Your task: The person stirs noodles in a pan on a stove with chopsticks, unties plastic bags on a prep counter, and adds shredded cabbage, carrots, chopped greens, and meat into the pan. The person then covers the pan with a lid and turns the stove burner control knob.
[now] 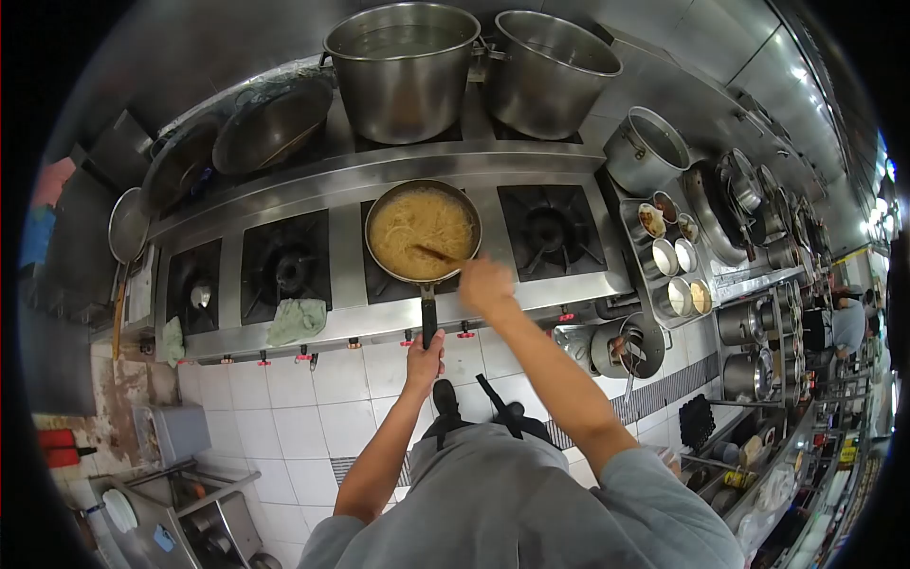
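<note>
A frying pan [389, 194] sits on a burner of the long stove, its black handle [428, 318] pointing toward me. My left hand [424, 364] is closed around the end of that handle. Inside the pan are pale noodles [422, 220] in a yellowish broth. My right hand [487, 286] is closed at the pan's right rim, gripping a brown wooden utensil [434, 253]. The utensil's tip dips among the noodles; whether it is a spoon or a spatula cannot be told.
Burners [550, 232] flank the pan. Two large stockpots [403, 100] stand behind, with woks [275, 128] leaning to their left. A tray of ingredient tins [666, 256] sits right. A green cloth [297, 321] hangs over the stove's front edge. A person [846, 322] stands far right.
</note>
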A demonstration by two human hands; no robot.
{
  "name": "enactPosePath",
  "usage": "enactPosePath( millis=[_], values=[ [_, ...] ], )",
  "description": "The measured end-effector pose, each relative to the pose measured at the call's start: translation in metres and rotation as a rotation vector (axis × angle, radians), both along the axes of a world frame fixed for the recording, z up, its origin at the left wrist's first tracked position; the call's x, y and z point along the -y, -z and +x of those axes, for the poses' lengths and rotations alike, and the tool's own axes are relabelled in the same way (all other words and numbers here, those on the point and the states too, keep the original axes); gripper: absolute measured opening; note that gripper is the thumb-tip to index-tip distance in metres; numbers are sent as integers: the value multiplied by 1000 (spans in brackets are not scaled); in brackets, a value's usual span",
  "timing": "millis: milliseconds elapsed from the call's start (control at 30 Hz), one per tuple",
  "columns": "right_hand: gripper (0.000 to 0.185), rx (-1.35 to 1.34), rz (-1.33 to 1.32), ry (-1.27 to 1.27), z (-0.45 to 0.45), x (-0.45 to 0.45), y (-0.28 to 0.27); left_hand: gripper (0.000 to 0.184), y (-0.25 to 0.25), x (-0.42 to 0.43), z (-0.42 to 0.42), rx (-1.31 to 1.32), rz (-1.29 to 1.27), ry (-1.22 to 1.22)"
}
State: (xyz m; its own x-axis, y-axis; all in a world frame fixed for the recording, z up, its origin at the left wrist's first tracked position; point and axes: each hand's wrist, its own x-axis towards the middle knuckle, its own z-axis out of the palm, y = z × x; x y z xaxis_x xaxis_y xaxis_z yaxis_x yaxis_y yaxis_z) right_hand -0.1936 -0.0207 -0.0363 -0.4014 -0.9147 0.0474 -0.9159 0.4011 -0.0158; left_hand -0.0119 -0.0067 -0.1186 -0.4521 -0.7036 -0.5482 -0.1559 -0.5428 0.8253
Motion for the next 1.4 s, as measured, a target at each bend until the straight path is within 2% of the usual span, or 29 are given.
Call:
enactPosePath(
  millis=[133,233,367,400,467,567,633,700,767,900,1067,1167,1233,1300,1400],
  values=[
    [23,-60,115,48,-24,-15,-30,26,-6,0,-2,11,-5,-12],
    [23,-71,49,-6,-4,-23,-57,26,-6,-1,-1,15,14,-27],
    [25,11,43,-100,-4,22,-39,27,-1,-2,-3,10,1,-41],
    [25,5,71,-31,-17,37,-15,28,-1,-3,-3,24,3,-39],
    [26,-4,95,30,-29,44,-3,28,0,-3,-4,24,7,-45],
    [25,8,55,44,-27,34,-9,28,0,-2,-4,22,2,-68],
    [23,-61,83,-158,-1,17,-10,28,-1,-6,-7,17,6,-73],
    [20,-20,113,-162,-9,12,-9,27,-4,-4,-5,15,6,-58],
    [23,69,108,19,-38,5,-18,27,-5,-6,-4,12,9,-73],
    [23,-24,163,-66,-43,-28,-61,26,1,-5,-6,-21,29,-96],
    [24,-10,-17,16,-42,-57,-105,25,-5,-4,-5,-15,23,-75],
    [21,11,-79,29,-46,-49,-70,25,-2,-5,-5,-9,29,-78],
    [20,23,-85,-12,-54,-32,6,25,-3,-5,-5,-10,33,-74],
    [22,77,-7,-13,-15,-16,18,25,-4,-4,-6,-15,36,-70],
    [22,52,-37,-63,-2,-14,26,26,-5,-4,-4,-11,43,-62]
  ],
)
